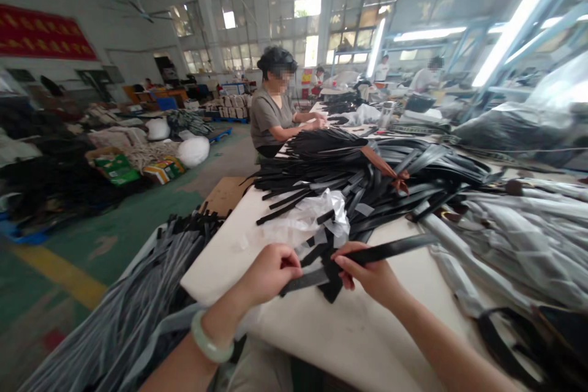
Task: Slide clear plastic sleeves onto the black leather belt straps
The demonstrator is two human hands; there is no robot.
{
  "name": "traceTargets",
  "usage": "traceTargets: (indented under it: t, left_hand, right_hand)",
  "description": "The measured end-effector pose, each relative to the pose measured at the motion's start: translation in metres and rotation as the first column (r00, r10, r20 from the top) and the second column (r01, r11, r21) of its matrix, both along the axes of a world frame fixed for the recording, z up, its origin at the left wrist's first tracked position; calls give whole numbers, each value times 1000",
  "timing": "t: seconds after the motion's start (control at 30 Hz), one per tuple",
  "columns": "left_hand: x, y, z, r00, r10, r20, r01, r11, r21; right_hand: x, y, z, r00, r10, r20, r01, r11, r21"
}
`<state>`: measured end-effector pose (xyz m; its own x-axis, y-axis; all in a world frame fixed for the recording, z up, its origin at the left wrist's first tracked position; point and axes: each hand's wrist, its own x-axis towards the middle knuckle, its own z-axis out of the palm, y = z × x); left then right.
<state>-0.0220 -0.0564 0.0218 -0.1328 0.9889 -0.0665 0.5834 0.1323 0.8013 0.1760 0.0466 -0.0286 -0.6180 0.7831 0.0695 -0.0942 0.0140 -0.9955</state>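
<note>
Over the near edge of the white table point(340, 331), both my hands are on black strap material. My left hand point(271, 272) pinches a strap end point(307, 282) with a translucent film on it. The fingers of my right hand point(362, 269) close on a black strap point(390, 249) that sticks out to the right. Whether both hands hold one and the same strap I cannot tell. More dark strap ends lie beneath my hands. Just beyond them is crumpled translucent plastic film point(316, 214). Behind it lies a large bundle of black straps point(321, 156), bound with a brown tie point(383, 165).
Film-wrapped straps point(514, 226) cover the table's right side. A pile of grey-filmed straps point(151, 300) stands at the left, below table height. Across the bundle a co-worker point(273, 110) works at the table's far left side. Sacks and boxes point(114, 165) sit on the green floor.
</note>
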Motion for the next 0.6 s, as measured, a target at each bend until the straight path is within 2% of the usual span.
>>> traceTargets:
  t: [0.17, 0.23, 0.3, 0.37, 0.43, 0.53, 0.57, 0.6]
  left_hand:
    - [18, 6, -5, 993, 65, -101, -55, 993, 103]
    - [17, 6, -6, 988, 91, -128, -73, 988, 135]
    - [16, 5, -5, 985, 100, -143, -78, 985, 153]
    - [19, 6, -3, 984, 95, -150, -71, 984, 163]
    - [24, 8, -1, 986, 79, -149, -53, 984, 169]
    - [33, 12, 2, 986, 64, -153, -36, 983, 182]
    - [34, 13, 2, 986, 67, -155, -38, 982, 183]
    - [34, 13, 2, 985, 73, -157, -44, 982, 182]
  right_hand:
    - [3, -11, -1, 997, -51, 65, 47, 997, 62]
    - [9, -6, 3, 981, -195, 25, 194, 981, 26]
    - [13, -1, 8, 922, -383, -62, 380, 923, -51]
    - [12, 0, 9, 874, -473, -108, 466, 881, -86]
    - [9, -6, 4, 918, -389, -72, 389, 921, -18]
    - [4, -14, -4, 988, -154, -3, 154, 987, 48]
    - [3, -13, -4, 989, -145, -20, 146, 989, 26]
    - [4, -11, -4, 978, -199, -59, 199, 980, -11]
